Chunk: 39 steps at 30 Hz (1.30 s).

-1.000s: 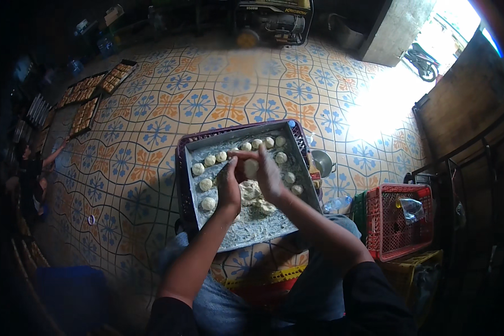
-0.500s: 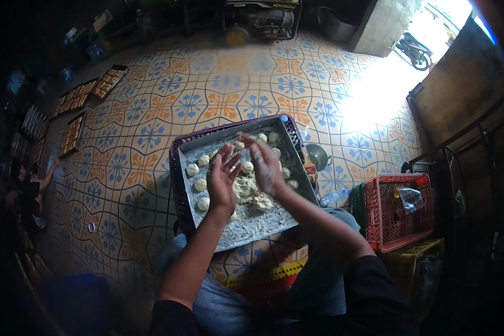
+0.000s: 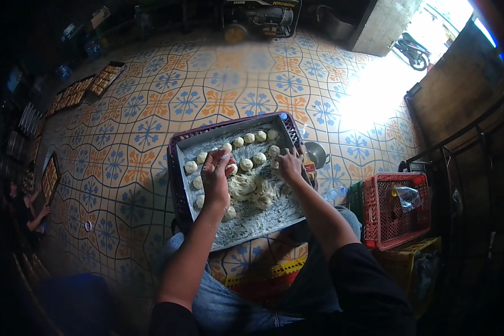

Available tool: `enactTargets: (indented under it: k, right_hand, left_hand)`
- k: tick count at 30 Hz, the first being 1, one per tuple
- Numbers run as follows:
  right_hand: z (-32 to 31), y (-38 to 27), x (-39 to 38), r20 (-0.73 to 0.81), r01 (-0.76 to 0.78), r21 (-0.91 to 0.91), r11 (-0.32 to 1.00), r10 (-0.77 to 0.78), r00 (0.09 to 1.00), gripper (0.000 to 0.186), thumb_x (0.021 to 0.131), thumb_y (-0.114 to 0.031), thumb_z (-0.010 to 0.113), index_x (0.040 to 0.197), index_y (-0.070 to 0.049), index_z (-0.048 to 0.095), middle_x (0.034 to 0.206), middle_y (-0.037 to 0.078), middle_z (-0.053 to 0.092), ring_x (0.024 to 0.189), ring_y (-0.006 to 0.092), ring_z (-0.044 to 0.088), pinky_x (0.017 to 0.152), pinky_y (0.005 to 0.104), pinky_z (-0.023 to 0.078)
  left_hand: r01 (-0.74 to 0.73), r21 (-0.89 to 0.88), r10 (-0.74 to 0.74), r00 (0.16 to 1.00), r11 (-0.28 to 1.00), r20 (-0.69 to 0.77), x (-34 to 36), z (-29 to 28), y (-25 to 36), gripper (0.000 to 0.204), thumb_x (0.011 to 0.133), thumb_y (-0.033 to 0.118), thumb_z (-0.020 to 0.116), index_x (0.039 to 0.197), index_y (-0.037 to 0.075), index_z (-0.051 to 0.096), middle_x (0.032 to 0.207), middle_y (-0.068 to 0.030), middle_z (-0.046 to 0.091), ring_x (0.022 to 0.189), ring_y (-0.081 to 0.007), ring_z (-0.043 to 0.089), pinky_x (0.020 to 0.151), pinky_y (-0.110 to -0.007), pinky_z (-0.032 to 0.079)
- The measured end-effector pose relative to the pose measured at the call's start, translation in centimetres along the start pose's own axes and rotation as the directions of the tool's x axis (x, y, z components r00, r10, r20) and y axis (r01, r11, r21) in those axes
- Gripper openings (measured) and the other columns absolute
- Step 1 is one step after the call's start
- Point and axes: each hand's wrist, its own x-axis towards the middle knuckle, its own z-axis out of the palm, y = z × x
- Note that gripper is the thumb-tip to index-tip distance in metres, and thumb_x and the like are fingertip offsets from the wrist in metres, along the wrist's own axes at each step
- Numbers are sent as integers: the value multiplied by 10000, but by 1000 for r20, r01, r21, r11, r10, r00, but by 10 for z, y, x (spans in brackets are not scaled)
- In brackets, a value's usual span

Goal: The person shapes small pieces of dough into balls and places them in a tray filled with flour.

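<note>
A floured metal tray (image 3: 229, 229) rests on a purple crate (image 3: 173, 173), holding several round dough balls (image 3: 259, 158) and a loose mass of dough (image 3: 243, 189). My left hand (image 3: 215, 176), dusted with flour, is raised over the tray's left-middle with curled, parted fingers; I see nothing held in it. My right hand (image 3: 288, 168) reaches to the tray's right side, fingers apart at a dough ball (image 3: 274, 151); whether they touch it I cannot tell.
A metal pot (image 3: 319, 157), plastic bottle (image 3: 333, 196) and red crate (image 3: 395, 235) sit to the right. At left, a co-worker (image 3: 25, 215) reaches to a baked-goods tray (image 3: 51, 179); more trays (image 3: 73, 95) lie beyond. A generator (image 3: 260, 19) stands at the back.
My hands have separated, the right moving outward. More dough balls show in the tray's middle. The co-worker's baked-goods tray has moved down and left, toward that person.
</note>
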Motion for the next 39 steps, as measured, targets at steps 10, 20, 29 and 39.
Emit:
enactTargets:
  k: [10, 20, 29, 39]
  right_hand:
    - [-60, -38, 17, 40, 38, 557, 830, -72, 997, 339, 710, -295, 865, 1008, -190, 741, 880, 60, 763, 869, 266, 742, 865, 513, 539]
    - [-156, -123, -9, -215, 414, 687, 598, -377, 901, 1155, 646, -329, 932, 1608, -199, 305, 1086, 81, 751, 1008, 317, 667, 944, 450, 504]
    - [26, -31, -19, 295, 140, 316, 938, -238, 926, 379, 811, -117, 689, 1161, -232, 779, 985, 182, 738, 937, 378, 721, 859, 470, 577]
    - [6, -54, -64, 168, 219, 341, 914, -289, 943, 148, 794, -90, 629, 777, 14, 734, 820, 273, 697, 812, 450, 714, 723, 525, 578]
  left_hand:
    - [22, 136, -23, 1000, 990, 1, 23, -12, -14, 319, 1026, 378, 592, 1234, 137, 619, 1182, -21, 649, 1132, -151, 587, 964, -342, 459]
    - [360, -47, -341, 912, 932, 227, 44, -44, -35, 389, 1045, 433, 537, 1246, 110, 617, 1178, -40, 641, 887, -144, 654, 705, -329, 592]
    - [365, -359, -404, 914, 859, -38, 60, -38, -42, 362, 973, 419, 650, 1167, 124, 570, 1124, -101, 585, 985, -261, 608, 942, -448, 534]
    - [361, -190, -372, 928, 913, -28, 54, -45, -39, 385, 998, 469, 582, 1181, 130, 570, 1248, -132, 566, 1083, -293, 612, 1026, -469, 465]
